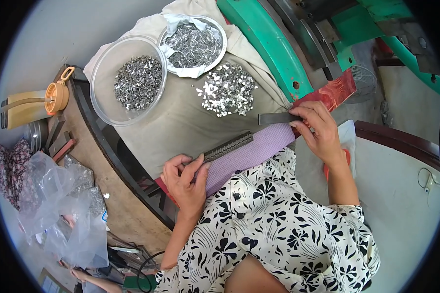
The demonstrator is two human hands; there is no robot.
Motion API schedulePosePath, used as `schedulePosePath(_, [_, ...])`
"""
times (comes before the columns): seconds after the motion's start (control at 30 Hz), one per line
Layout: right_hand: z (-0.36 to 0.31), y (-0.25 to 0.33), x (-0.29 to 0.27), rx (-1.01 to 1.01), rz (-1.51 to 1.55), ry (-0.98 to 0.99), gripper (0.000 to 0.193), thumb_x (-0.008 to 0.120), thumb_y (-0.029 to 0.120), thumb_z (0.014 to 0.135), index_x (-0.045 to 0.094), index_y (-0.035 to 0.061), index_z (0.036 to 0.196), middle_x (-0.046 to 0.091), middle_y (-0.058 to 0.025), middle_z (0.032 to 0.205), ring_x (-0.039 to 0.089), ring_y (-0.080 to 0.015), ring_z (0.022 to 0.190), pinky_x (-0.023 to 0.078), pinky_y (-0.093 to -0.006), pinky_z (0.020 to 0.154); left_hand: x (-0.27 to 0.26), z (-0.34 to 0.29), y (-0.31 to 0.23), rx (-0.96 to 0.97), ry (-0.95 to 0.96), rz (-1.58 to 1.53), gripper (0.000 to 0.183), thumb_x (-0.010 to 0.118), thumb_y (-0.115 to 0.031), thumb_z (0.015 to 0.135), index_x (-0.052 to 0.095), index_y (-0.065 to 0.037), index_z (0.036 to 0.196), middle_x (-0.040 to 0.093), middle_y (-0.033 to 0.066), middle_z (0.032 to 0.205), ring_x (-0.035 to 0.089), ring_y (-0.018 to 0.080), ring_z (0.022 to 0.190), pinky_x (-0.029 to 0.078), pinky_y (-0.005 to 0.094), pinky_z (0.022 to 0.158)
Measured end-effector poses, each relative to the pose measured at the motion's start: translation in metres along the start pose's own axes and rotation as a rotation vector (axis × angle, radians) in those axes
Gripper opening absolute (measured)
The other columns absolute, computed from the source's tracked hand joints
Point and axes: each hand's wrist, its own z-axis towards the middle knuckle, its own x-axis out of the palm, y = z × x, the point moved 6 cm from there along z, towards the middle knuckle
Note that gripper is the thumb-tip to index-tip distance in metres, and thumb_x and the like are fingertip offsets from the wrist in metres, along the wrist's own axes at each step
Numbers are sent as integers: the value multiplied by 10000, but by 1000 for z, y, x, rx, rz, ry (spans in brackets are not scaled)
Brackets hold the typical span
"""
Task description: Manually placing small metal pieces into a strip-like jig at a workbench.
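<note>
My left hand pinches the near-left end of a dark metal strip with a row of small slots. That strip lies along the far edge of a purple checked cloth, which covers a board in front of my body. Over at the right, my right hand grips one end of a plain dark flat bar between thumb and fingers. The bar is just beyond the cloth's right part, apart from the slotted strip. Beyond both hands lies a heap of small white and dark pieces.
A clear plastic tub of small metal parts and a lined metal bowl of shiny slim parts stand at the back. A green machine rises at the far right. Plastic bags and an orange reel are left.
</note>
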Motion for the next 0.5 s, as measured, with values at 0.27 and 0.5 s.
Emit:
schedulePosePath(0.27, [5, 8, 1, -30, 25, -12, 317, 788, 3, 740, 679, 0, 1037, 639, -116, 1015, 625, -280, 895, 512, -359, 729, -2, -2, -1, -28, 19, 11, 308, 856, -96, 697, 778, -127, 994, 586, 25, 988, 525, 190, 864, 371, 331, 824])
schedulePosePath(0.5, [13, 25, 12, -86, 78, 32, 312, 792, 40, 748, 679, 15, 1037, 636, -115, 1016, 622, -294, 891, 506, -372, 768, 0, -1, -3, -43, 57, 24, 295, 846, -79, 722, 771, -103, 1007, 588, 59, 1001, 555, 216, 940, 382, 333, 857])
